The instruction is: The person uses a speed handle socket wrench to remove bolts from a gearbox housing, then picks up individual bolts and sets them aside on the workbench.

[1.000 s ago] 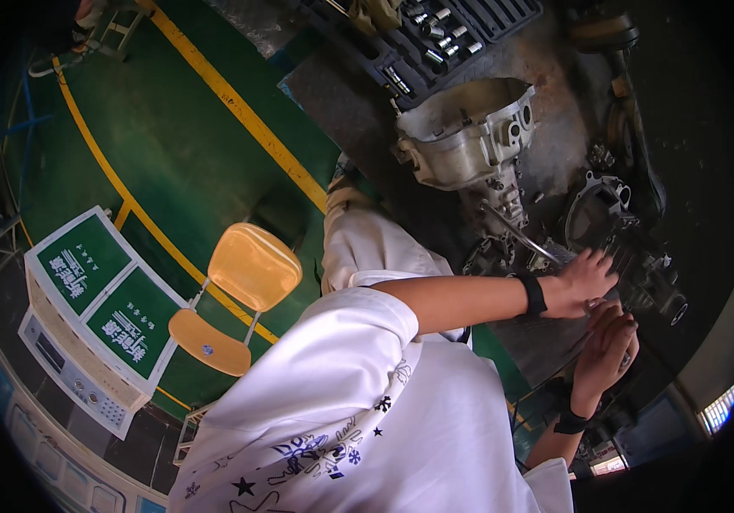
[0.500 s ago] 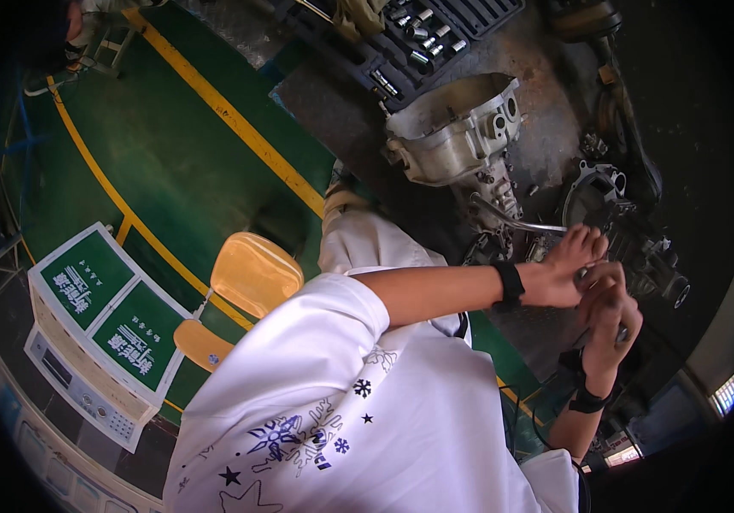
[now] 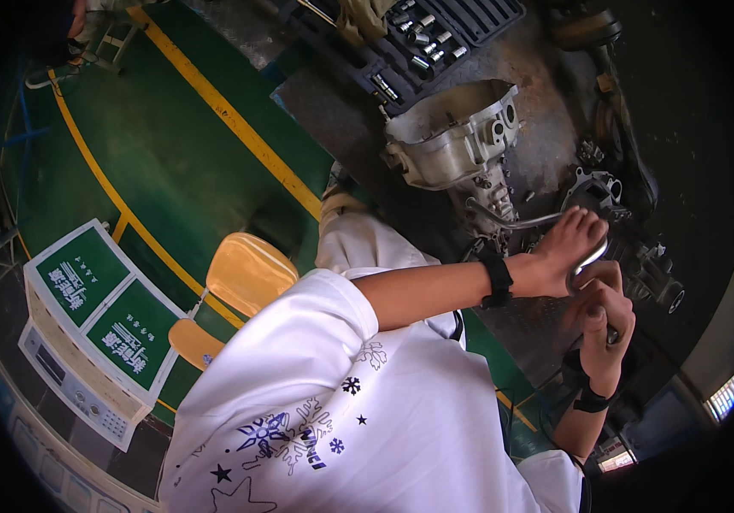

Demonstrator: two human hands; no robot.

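Both hands have closed in on the metal handle — nearer together than half a second ago.

Left hand (image 3: 565, 252) curls fingers over the handle (image 3: 587, 256); right hand (image 3: 602, 312) grips below, at five o'clock from the gearbox housing (image 3: 457, 137).

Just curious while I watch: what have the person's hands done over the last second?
The left hand and right hand have closed together around the bent metal handle, which the left only rested near a second ago. The grey metal housing, socket tray and yellow chair have not moved.
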